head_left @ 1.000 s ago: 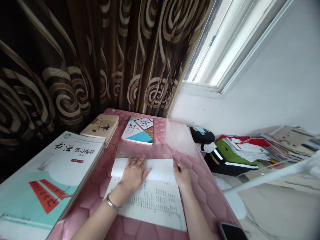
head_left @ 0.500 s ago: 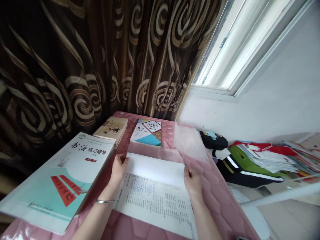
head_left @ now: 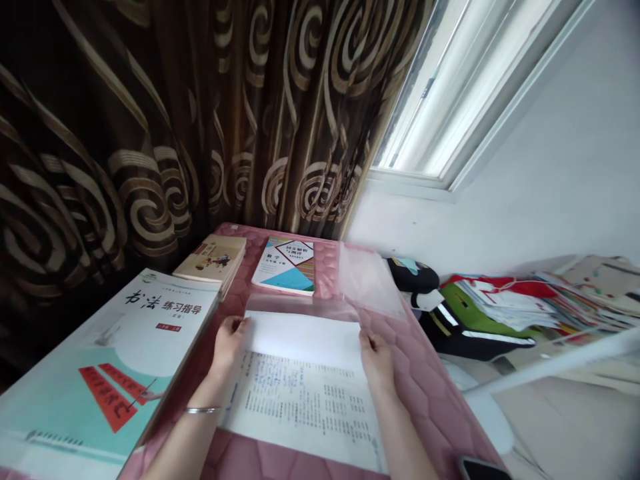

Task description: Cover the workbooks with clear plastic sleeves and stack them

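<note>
"Between the two hands, what lies on the worktop (head_left: 420, 393)?"

"A printed page (head_left: 310, 407), with a blank white strip (head_left: 303, 337) across its far end, toward twelve o'clock."

"Which hand is nearer?"

"Neither: both touch it. The left hand (head_left: 227, 343) pinches the strip's nine o'clock end, the right hand (head_left: 377, 363) its three o'clock end, so its long axis runs from grip to grip."

"And around it?"

"Clear film (head_left: 300, 305) just beyond, at twelve; a large workbook (head_left: 60, 400) at nine."

"Anything hard to make out?"

"The small print is blurred, the page's underside hidden, and the phone (head_left: 483, 469) at five cut off."
</note>
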Demonstrator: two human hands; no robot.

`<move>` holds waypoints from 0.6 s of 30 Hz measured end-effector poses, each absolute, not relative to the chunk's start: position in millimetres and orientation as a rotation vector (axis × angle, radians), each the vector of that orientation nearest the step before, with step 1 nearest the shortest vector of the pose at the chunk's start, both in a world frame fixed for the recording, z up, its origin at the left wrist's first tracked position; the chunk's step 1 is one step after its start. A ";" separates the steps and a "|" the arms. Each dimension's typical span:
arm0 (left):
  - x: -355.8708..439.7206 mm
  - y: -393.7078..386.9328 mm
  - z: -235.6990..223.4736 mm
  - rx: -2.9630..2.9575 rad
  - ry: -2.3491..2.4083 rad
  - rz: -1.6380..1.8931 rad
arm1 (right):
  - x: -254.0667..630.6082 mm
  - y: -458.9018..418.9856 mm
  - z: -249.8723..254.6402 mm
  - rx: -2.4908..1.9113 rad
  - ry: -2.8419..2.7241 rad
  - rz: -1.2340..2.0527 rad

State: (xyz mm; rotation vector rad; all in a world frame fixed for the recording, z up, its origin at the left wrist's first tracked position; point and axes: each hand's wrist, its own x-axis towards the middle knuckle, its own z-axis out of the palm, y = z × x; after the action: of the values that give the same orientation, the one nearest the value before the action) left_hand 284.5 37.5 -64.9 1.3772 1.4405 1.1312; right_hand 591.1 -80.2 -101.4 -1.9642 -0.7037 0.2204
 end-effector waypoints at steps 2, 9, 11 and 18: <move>284.4 39.6 -66.2 1.434 1.458 1.097 | 589.0 -79.6 -98.3 -1.966 -0.693 0.264; 285.7 46.8 -72.9 1.490 1.473 1.123 | 580.5 -79.8 -87.2 -1.995 -0.683 0.236; 287.3 47.2 -73.6 1.479 1.469 1.138 | 578.0 -80.7 -84.4 -1.999 -0.690 0.231; 295.4 46.8 -73.3 1.560 1.440 1.310 | 579.8 -82.7 -89.3 -1.980 -0.677 0.201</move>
State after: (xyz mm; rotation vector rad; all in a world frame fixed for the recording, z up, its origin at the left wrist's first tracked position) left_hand 295.4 46.8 -73.3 1.5604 1.4400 1.3095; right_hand 579.8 -82.7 -89.3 -1.9802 -0.6766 0.2007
